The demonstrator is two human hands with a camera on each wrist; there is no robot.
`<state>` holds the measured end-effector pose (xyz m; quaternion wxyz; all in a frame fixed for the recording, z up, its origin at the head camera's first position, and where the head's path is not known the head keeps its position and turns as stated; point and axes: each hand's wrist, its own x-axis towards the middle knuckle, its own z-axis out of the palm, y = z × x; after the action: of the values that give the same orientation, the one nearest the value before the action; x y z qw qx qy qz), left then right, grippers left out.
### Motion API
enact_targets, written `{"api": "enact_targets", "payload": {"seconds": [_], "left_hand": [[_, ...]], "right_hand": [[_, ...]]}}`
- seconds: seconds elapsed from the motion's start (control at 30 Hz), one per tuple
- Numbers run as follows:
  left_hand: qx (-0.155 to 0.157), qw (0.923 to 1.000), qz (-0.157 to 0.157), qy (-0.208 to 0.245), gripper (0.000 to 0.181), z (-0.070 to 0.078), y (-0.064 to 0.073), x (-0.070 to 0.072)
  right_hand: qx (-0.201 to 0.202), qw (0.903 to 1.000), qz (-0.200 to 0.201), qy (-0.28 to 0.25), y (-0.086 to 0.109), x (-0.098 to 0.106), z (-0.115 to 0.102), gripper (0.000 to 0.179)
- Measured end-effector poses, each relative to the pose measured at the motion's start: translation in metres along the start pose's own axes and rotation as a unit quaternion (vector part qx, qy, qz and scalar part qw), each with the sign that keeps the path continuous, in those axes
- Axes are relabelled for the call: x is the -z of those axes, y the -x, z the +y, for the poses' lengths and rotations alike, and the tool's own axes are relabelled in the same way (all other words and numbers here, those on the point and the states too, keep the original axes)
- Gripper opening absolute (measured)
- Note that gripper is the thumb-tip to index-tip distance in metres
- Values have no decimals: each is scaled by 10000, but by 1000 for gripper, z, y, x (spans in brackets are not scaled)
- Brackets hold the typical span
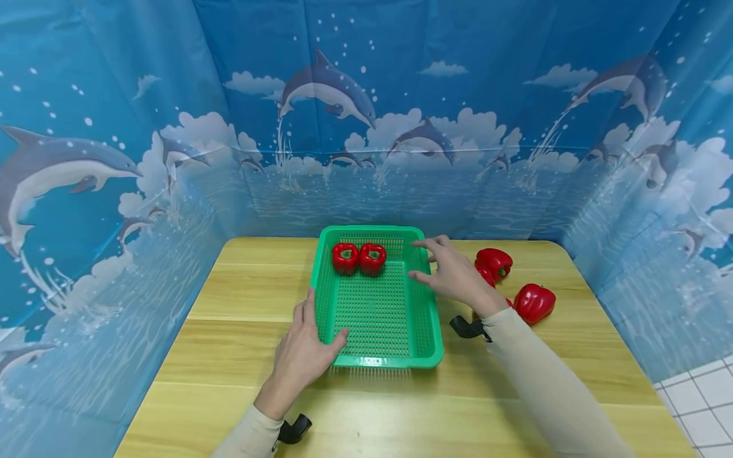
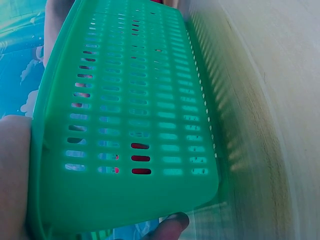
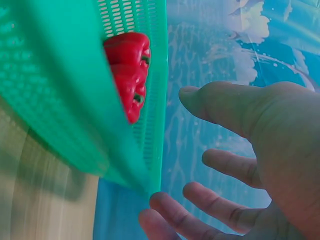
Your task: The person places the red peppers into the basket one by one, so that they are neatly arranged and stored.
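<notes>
A green plastic basket (image 1: 372,318) rests on the table, with two red bell peppers (image 1: 359,259) side by side in its far left corner. At the near left corner my left hand (image 1: 303,350) holds the basket, thumb over the rim and fingers along the outer left side. In the left wrist view that thumb (image 2: 14,170) lies at the rim, and a fingertip shows below the wall. My right hand (image 1: 452,270) hovers over the basket's right rim, thumb and fingers spread with nothing between them. The right wrist view shows bare fingers near the basket's edge.
Several more red bell peppers (image 1: 535,303) lie on the wooden table (image 1: 240,343) right of the basket, some partly hidden behind my right hand and wrist. A blue dolphin-print curtain (image 1: 366,191) surrounds the table's back and sides. A black wrist mount (image 1: 466,327) sits below my right wrist.
</notes>
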<state>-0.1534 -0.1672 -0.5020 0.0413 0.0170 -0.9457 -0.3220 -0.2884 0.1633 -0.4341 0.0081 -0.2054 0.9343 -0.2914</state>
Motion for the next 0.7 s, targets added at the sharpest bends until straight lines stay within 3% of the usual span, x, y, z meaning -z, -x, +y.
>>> {"api": "enact_targets", "payload": {"seconds": [0.27, 0.7], "left_hand": [[-65, 9999, 84, -28, 118, -1, 0, -1], [-35, 9999, 97, -76, 118, -2, -1, -2]], "right_hand": [[-212, 9997, 74, 36, 14, 8, 20, 74], [-112, 9980, 407, 477, 30, 14, 56, 74]]}}
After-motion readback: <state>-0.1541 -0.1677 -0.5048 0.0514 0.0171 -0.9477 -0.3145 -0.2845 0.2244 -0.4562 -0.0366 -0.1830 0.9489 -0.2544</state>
